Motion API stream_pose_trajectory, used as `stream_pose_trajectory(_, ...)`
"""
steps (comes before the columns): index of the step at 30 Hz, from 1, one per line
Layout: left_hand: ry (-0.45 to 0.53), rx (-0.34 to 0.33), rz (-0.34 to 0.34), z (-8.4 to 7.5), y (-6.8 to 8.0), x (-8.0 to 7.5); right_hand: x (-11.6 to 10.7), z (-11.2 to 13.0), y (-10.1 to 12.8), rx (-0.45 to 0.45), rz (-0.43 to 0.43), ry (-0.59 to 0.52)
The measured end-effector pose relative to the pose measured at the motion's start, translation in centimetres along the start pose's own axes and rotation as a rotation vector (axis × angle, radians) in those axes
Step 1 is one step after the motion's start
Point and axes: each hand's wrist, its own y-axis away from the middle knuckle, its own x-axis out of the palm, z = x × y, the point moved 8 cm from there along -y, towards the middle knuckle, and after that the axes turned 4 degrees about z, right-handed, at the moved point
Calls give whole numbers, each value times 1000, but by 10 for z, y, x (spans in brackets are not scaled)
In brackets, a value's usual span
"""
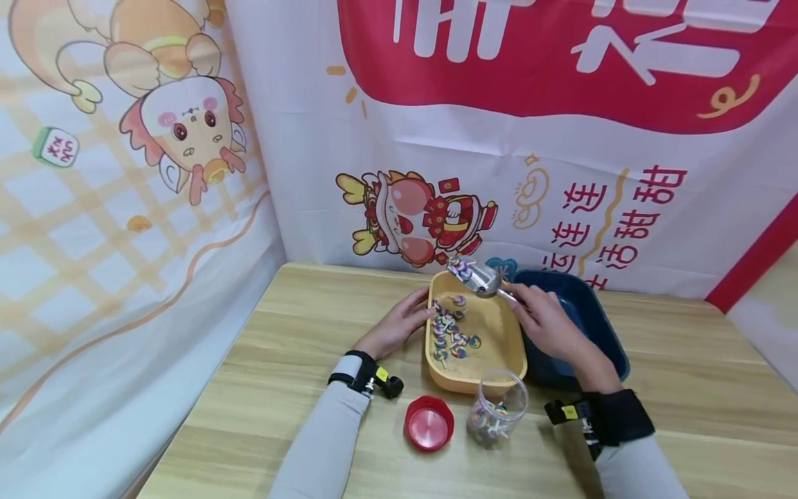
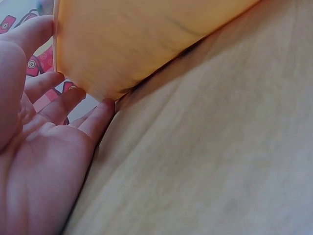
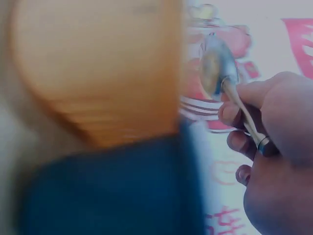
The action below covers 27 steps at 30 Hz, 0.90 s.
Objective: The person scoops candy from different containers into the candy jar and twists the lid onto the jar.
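Note:
A yellow bin (image 1: 499,339) stands on the table with several small swirl lollipops (image 1: 455,339) lying in its left half. My left hand (image 1: 395,327) holds the bin's left wall near the far corner, thumb at the rim and fingers along the outside, as the left wrist view shows. By its handle, my right hand (image 1: 551,324) grips a metal scoop (image 1: 481,278), raised over the bin's far end. A few lollipops (image 1: 458,266) sit at the scoop's tip. In the right wrist view the scoop (image 3: 217,66) is blurred, with fingers curled around its handle.
Near the bin's front edge stands a clear jar (image 1: 514,398), uncapped, with lollipops inside. A red lid (image 1: 429,424) lies left of it. A dark blue bin (image 1: 580,315) stands against the yellow one's right side. Behind the table hangs a printed cloth (image 1: 299,173).

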Motion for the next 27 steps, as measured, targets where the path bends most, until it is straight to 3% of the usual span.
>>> stream_pose_trajectory(9, -28, -12, 0, 5, 3, 0, -81, 33, 34, -111, -134, -191)
stream_pose_trajectory(13, -91, -13, -20, -1, 2, -2, -116, 48, 55, -120, -135, -201)
stream_pose_trajectory(16, -87, -16, -25, -3, 1, -3, -133, 50, 76, -73, -97, -137)
stream_pose_trajectory(19, -69, -7, -25, -3, -2, -3, -139, 45, 94, 11, 17, -49)
stream_pose_trajectory(21, -58, -3, -24, -3, -3, -3, -136, 42, 104, 36, 147, 2)
stream_pose_trajectory(24, -60, 2, -27, -3, -3, -3, -126, 39, 114, 47, 362, -23)
stream_pose_trajectory(27, -50, -2, -29, 0, -3, -3, -116, 37, 120, 63, 501, -56)
